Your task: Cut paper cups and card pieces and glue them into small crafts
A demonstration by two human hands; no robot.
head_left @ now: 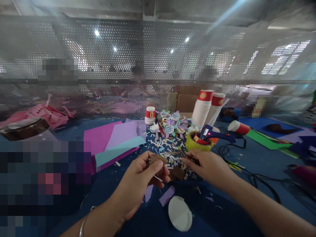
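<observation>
My left hand (139, 176) is closed around a folded piece of brown paper (157, 160), pinched under the thumb; a thin white strip sticks out below its fingers. To its right, my right hand (209, 166) is closed on dark-handled scissors (194, 159), mostly covered by the fingers, with the blade end toward the brown paper. Another brown piece (177, 173) lies on the table between both hands. Nearer to me are a white paper disc (180, 214) and a purple paper strip (167, 196).
Paper scraps (161, 143) litter the blue table (118, 207). Behind them stand small paper crafts (169, 128) and stacked cups (202, 108). A glue gun (217, 134) rests on a yellow-green tape roll (191, 143), its cable (256, 187) trailing right. Coloured sheets (102, 138) lie left.
</observation>
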